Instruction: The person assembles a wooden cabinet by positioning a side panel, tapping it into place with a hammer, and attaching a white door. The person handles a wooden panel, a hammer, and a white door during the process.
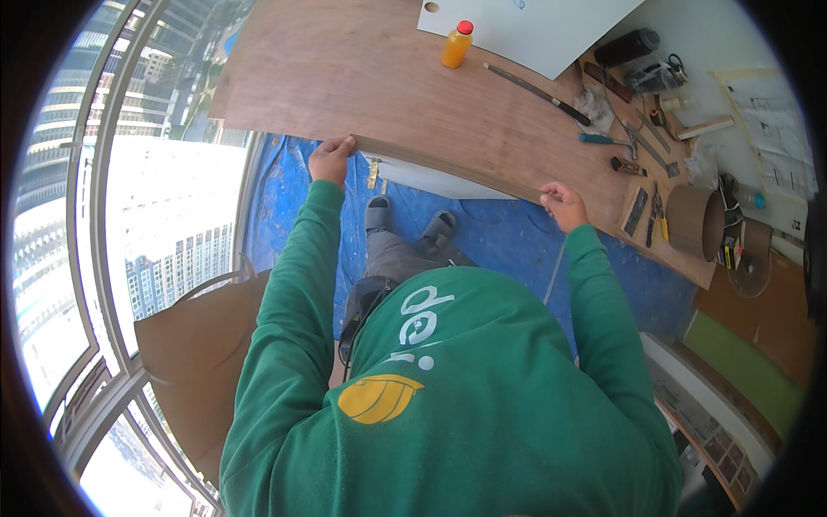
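Both hands grip the near edge of a plywood sheet (388, 77) lying on the desk: left hand (332, 159) at its left corner, right hand (562, 205) further along. Blue tarp (500, 228) lies open below. An orange bottle (457, 45) with a red cap stands beyond, tools (620, 142) to the right.

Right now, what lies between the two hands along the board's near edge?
In the head view, only the board's bare edge runs between the left hand and right hand; nothing rests on it.
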`<state>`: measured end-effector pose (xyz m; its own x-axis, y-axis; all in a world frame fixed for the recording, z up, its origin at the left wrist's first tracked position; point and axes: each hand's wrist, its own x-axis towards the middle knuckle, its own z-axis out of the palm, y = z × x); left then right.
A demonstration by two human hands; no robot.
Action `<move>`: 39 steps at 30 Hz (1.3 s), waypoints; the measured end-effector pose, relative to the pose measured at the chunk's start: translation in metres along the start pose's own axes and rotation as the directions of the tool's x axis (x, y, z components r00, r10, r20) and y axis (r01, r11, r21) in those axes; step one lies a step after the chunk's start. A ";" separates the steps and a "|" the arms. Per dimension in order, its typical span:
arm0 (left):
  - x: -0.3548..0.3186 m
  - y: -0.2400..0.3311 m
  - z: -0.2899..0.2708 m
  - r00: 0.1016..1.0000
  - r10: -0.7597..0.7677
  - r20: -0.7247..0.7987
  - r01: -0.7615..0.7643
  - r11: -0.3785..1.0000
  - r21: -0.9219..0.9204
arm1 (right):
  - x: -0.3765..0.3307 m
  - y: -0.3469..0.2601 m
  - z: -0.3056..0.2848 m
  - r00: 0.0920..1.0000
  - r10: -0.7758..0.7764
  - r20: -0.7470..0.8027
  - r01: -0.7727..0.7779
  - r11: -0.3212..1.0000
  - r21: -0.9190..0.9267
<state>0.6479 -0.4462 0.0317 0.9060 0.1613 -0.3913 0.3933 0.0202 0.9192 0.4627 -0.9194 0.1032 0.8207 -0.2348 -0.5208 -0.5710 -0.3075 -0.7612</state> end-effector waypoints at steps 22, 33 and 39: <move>0.002 -0.002 -0.001 1.000 0.017 0.010 -0.017 1.000 0.018 | -0.002 0.004 0.005 1.000 0.013 -0.020 -0.012 0.999 0.029; -0.001 0.002 0.000 1.000 0.003 0.000 -0.003 1.000 0.030 | 0.000 0.007 0.007 1.000 -0.010 -0.027 0.010 1.000 0.003; 0.001 0.000 0.000 1.000 -0.001 0.007 0.001 0.999 0.047 | 0.003 0.013 0.007 1.000 -0.010 -0.027 0.009 0.999 -0.040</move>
<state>0.6493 -0.4457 0.0315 0.9067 0.1547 -0.3924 0.4008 -0.0257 0.9158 0.4580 -0.9179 0.0894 0.8256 -0.2564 -0.5026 -0.5639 -0.3462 -0.7498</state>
